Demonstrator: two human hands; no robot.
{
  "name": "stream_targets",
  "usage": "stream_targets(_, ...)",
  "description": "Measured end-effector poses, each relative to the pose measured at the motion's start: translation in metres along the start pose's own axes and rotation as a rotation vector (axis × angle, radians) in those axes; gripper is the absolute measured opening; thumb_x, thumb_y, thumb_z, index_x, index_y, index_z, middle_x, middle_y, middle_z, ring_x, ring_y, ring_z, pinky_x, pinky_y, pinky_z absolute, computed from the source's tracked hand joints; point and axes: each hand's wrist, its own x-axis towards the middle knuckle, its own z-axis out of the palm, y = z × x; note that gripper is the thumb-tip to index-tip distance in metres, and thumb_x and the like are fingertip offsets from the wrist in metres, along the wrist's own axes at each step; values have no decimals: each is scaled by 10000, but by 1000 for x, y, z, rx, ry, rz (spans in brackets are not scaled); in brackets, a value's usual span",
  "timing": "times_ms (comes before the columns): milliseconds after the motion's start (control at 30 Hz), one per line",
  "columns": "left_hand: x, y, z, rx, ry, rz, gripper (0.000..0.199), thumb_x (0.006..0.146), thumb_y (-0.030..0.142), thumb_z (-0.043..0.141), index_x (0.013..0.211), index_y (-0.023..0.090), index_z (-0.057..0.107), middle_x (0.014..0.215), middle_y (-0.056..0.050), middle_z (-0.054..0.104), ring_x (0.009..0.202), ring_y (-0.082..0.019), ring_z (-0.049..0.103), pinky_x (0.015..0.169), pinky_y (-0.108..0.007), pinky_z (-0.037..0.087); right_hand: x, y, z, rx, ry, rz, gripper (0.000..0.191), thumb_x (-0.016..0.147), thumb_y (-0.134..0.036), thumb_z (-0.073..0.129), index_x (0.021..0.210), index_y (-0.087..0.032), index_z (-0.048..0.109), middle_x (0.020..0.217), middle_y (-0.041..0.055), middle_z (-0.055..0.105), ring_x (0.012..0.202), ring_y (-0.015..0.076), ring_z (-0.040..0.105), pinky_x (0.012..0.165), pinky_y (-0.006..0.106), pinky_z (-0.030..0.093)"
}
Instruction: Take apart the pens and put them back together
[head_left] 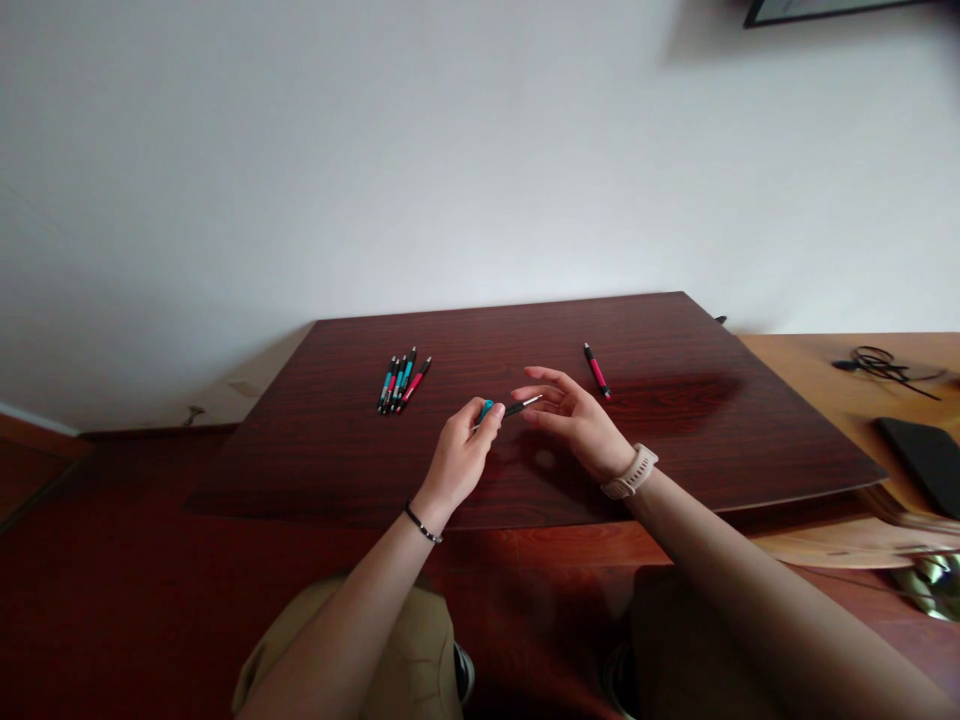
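My left hand (466, 450) is closed on a teal and black pen (514, 408), held above the dark wood table with its light-coloured tip pointing right. Close by that tip is my right hand (570, 415), its fingers apart and curved; whether a fingertip touches the pen I cannot tell. To the left on the table lies a bunch of pens (401, 382), teal and pink-red with black ends, several side by side. A single pink-red and black pen (597, 371) rests on the table beyond my right hand.
The dark wood table (495, 335) stands against a white wall. At its right is a lighter wooden surface (787, 365) with a black cable (885, 364) and a flat black object (921, 460). A framed thing hangs at the upper right.
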Motion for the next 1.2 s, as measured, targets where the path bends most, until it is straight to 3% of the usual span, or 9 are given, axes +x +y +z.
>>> stream_targets(167, 1, 1, -6, -67, 41, -5, 444, 991, 570, 671, 784, 213, 506, 727, 23, 494, 606, -108, 414, 534, -228, 344, 10, -5, -34, -152, 217, -61, 452, 886, -329, 769, 1323, -272, 665, 1251, 83, 770, 901, 183, 698, 756, 318, 559)
stream_targets(300, 1, 0, -8, -97, 55, -5, 441, 980, 568, 688, 782, 214, 513, 712, 27, 487, 593, -106, 414, 521, -231, 339, 17, -5, -67, -423, 303, -91, 390, 875, -321, 729, 1252, -224, 700, 1156, 93, 785, 868, 196, 676, 766, 342, 544)
stream_targets(433, 1, -1, -8, -106, 50, -8, 426, 979, 569, 690, 806, 209, 543, 731, 19, 515, 595, -104, 428, 515, -230, 334, 15, -6, -81, -727, 194, -94, 371, 894, -325, 717, 1253, -231, 720, 1135, 85, 773, 923, 222, 690, 848, 384, 551)
stream_targets(567, 1, -1, -7, -110, 41, -20, 432, 971, 579, 699, 808, 207, 551, 725, 20, 519, 589, -101, 432, 510, -229, 333, 10, 1, -77, -918, 24, -94, 366, 904, -321, 733, 1262, -246, 739, 1082, 63, 751, 828, 200, 678, 823, 377, 553)
stream_targets(700, 2, 2, -6, -100, 35, -18, 436, 968, 582, 700, 807, 206, 550, 728, 18, 528, 587, -98, 435, 511, -228, 336, 9, 10, -72, -1021, 14, -130, 287, 903, -341, 759, 1178, -260, 785, 1010, 50, 730, 818, 204, 663, 776, 358, 543)
stream_targets(900, 1, 4, -5, -80, 43, -23, 457, 951, 611, 702, 808, 204, 552, 732, 9, 543, 595, -103, 450, 507, -227, 342, 11, 12, -70, -1018, 42, -150, 98, 912, -341, 752, 905, -261, 808, 886, 36, 752, 769, 211, 664, 751, 366, 522)
stream_targets(1100, 1, 2, -5, -72, 52, -19, 461, 941, 626, 704, 818, 200, 578, 742, 5, 559, 593, -102, 447, 509, -229, 339, 10, 2, -57, -700, 132, -113, 236, 895, -472, 792, 973, -249, 803, 929, 45, 789, 871, 234, 697, 838, 387, 547)
stream_targets(1200, 2, 1, -6, -64, 56, -9, 453, 945, 623, 700, 829, 198, 597, 753, 3, 571, 590, -101, 438, 514, -235, 341, 10, -1, -48, -448, 168, -65, 331, 852, -531, 839, 957, -224, 779, 914, 40, 747, 825, 199, 648, 780, 343, 530)
